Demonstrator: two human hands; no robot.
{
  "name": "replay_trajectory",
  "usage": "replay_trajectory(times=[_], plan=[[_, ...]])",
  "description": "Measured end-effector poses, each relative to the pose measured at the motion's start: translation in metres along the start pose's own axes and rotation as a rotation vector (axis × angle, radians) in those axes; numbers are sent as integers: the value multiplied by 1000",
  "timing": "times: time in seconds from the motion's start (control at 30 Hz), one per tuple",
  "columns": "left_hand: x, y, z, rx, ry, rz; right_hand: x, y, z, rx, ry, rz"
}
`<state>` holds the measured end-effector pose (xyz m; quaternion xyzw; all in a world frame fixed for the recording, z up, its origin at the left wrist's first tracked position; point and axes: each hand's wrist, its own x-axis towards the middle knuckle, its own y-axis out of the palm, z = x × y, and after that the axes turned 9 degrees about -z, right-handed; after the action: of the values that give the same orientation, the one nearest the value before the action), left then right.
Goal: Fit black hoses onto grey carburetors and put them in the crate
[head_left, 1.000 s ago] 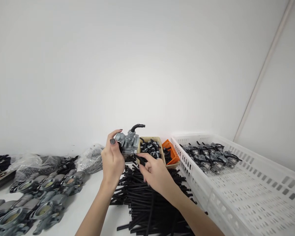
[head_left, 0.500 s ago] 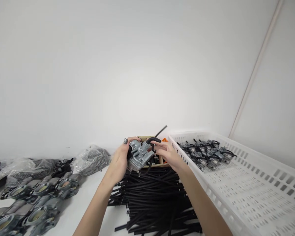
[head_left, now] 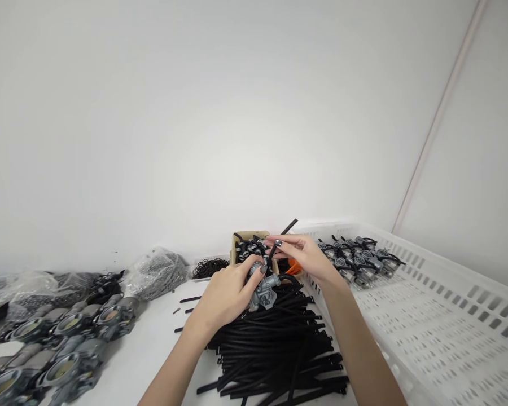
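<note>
A grey metal carburetor [head_left: 263, 292] is in my left hand [head_left: 232, 287], whose fingers wrap over its top. From its right side a short black elbow hose [head_left: 291, 278] sticks out. My right hand [head_left: 300, 254] pinches a thin black tube [head_left: 288, 226] that slants up to the right, its lower end close against the carburetor. Exactly where that end meets the metal is hidden by my fingers. Below both hands lies a thick pile of black tubes [head_left: 275, 349].
A white perforated crate [head_left: 432, 316] at the right holds several carburetors [head_left: 359, 259]. Behind my hands stands a small box [head_left: 233, 248] of black parts. More carburetors [head_left: 68, 338], plastic bags of small parts [head_left: 156, 273] and black rings [head_left: 210, 268] lie leftward.
The carburetor has turned and moved slightly right and down, with my left hand now over its top. My right hand has shifted right, and the box behind is more exposed.
</note>
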<state>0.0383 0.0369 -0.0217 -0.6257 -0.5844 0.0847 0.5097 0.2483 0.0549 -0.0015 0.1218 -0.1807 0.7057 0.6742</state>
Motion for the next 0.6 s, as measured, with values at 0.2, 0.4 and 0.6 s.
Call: replay_trajectory(times=[0.2,0.4,0.6], plan=[[9,11,10,-55,-67,-160,-29,41,-1,-297,-359,-314],[9,1,22,-130,-169,-439,-39,94,-27,-393,-843,-496],[8,1,27,-210,-161,-731,-45,108,-24,-108,-478,-496]])
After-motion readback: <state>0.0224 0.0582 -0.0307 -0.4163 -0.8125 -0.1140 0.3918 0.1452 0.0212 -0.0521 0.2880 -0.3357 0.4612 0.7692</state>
